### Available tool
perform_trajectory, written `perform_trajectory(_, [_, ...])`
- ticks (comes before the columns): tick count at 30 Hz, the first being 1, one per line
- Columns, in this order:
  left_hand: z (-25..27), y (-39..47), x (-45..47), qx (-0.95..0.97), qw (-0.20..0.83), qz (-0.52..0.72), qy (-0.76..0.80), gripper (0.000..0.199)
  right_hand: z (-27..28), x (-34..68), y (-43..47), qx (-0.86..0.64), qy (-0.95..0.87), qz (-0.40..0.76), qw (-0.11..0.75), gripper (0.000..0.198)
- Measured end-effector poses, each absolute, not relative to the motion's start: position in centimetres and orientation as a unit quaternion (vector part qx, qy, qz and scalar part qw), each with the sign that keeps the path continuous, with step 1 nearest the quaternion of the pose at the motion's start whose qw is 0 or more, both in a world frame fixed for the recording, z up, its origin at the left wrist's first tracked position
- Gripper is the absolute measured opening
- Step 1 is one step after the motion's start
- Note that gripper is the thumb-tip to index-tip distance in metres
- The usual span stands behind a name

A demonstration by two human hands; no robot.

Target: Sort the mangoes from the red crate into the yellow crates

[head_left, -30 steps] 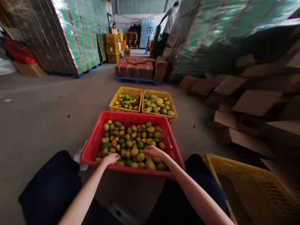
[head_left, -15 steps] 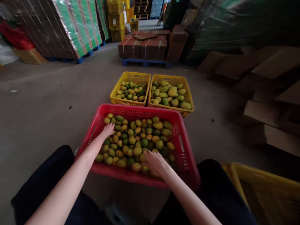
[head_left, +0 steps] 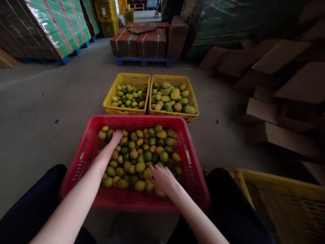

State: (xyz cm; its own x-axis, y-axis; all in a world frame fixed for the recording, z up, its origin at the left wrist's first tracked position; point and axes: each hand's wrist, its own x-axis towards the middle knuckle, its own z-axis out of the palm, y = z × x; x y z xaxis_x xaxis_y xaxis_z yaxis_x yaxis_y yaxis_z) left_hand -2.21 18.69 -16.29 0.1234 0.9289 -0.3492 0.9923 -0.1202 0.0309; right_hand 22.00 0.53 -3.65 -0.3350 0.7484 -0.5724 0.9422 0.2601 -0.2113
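A red plastic crate (head_left: pixel 83 118) in front of me holds many green and yellow mangoes (head_left: pixel 140 167). My left hand (head_left: pixel 117 136) reaches into its far left part, touching the fruit from above; its short visible fingers look slightly apart, their tips partly hidden. Over the near right part, my right hand (head_left: pixel 162 177) rests palm down on the mangoes, fingers spread and bent a little. Neither hand has lifted any fruit.
Behind stand two yellow crates, the left one (head_left: pixel 105 107) and right one (head_left: pixel 195 110), both with similar fruit. Another yellow crate (head_left: pixel 279 178) is at my right. Flattened cardboard boxes (head_left: pixel 286 135) lie right. Strapped cartons (head_left: pixel 151 45) sit on a blue pallet (head_left: pixel 144 61).
My left hand has shifted right across the fruit relative to the red crate. My right hand stays over the near right part. The view has turned slightly right and down.
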Motion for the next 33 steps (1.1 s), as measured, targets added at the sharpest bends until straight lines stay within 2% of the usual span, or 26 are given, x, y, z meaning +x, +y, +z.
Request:
perform_trajectory(3, [-15.1, 17.6, -2.3, 0.716, 0.184, -0.134, 0.660, 0.048, -4.2, 23.0, 0.6, 0.559, 0.770, -0.274, 0.139, 0.038])
perform_trajectory(5, [-13.4, 16.6, -1.7, 0.710, 0.226, -0.131, 0.654, 0.056, -4.6, 23.7, 0.9, 0.591, 0.749, -0.295, 0.055, 0.036])
perform_trajectory(6, [-12.4, 16.0, -1.2, 0.708, 0.256, -0.121, 0.647, 0.059, -4.8, 24.0, 1.1, 0.610, 0.725, -0.320, -0.016, 0.038])
perform_trajectory(8, [-9.7, 14.6, 0.2, 0.698, 0.357, -0.076, 0.615, 0.064, -4.7, 24.3, 1.3, 0.635, 0.625, -0.413, -0.188, 0.047])
perform_trajectory(10, [-6.9, 13.2, 1.6, 0.659, 0.511, -0.006, 0.552, 0.067, -4.1, 24.3, 1.3, 0.607, 0.458, -0.555, -0.337, 0.052])
perform_trajectory(12, [-4.6, 12.2, 2.5, 0.621, 0.604, 0.038, 0.497, 0.066, -2.8, 24.2, 1.0, 0.529, 0.279, -0.690, -0.408, 0.049])
perform_trajectory(13, [-3.9, 11.9, 2.7, 0.621, 0.613, 0.053, 0.485, 0.064, -2.0, 24.1, 0.8, 0.488, 0.209, -0.736, -0.421, 0.045])
perform_trajectory(16, [-4.4, 11.0, 2.3, 0.692, 0.517, 0.051, 0.500, 0.050, 0.1, 24.0, 0.2, 0.441, 0.094, -0.780, -0.434, 0.026])
perform_trajectory(18, [-6.7, 10.1, 1.5, 0.739, 0.418, -0.015, 0.529, 0.040, 1.1, 24.1, 0.0, 0.449, 0.056, -0.771, -0.448, 0.016])
perform_trajectory(22, [-13.1, 7.3, -0.9, 0.726, 0.342, -0.132, 0.582, 0.027, 2.2, 24.2, 0.2, 0.453, -0.009, -0.745, -0.490, 0.016])
perform_trajectory(27, [-18.2, 6.3, -5.0, 0.697, 0.220, -0.185, 0.657, 0.046, 3.1, 24.0, 0.7, 0.442, -0.057, -0.716, -0.538, 0.015])
perform_trajectory(31, [-19.9, 7.7, -6.7, 0.716, 0.214, -0.186, 0.639, 0.065, 3.5, 24.0, 0.8, 0.452, -0.040, -0.718, -0.528, 0.015])
perform_trajectory(33, [-20.5, 8.4, -6.8, 0.725, 0.222, -0.198, 0.621, 0.060, 3.4, 24.2, 0.7, 0.460, -0.030, -0.712, -0.530, 0.015])
